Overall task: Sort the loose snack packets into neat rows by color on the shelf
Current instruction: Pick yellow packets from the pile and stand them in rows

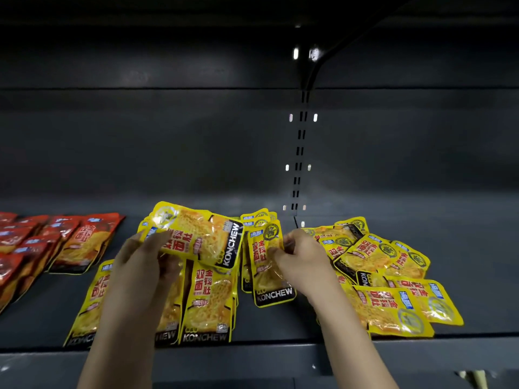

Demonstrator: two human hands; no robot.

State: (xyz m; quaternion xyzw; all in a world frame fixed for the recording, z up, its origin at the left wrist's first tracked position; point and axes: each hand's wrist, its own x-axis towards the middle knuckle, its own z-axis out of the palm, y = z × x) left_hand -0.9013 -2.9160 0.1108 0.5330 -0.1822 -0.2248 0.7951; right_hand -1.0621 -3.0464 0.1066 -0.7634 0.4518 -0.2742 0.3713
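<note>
The left hand (140, 256) is gripping a sideways yellow packet (196, 237) above the front row (207, 301) while the right hand (297, 256) is pinching an upright one (266, 265), seemingly squaring yellows apart from the reds (56, 242) on the shelf (280, 349).

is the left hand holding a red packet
No, the left hand grips a yellow packet turned sideways above the yellow rows, while the red packets lie untouched further left on the shelf.

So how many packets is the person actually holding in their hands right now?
2. The left hand holds a sideways yellow packet; the right hand pinches an upright yellow packet. More may be hidden behind the sideways one.
</note>
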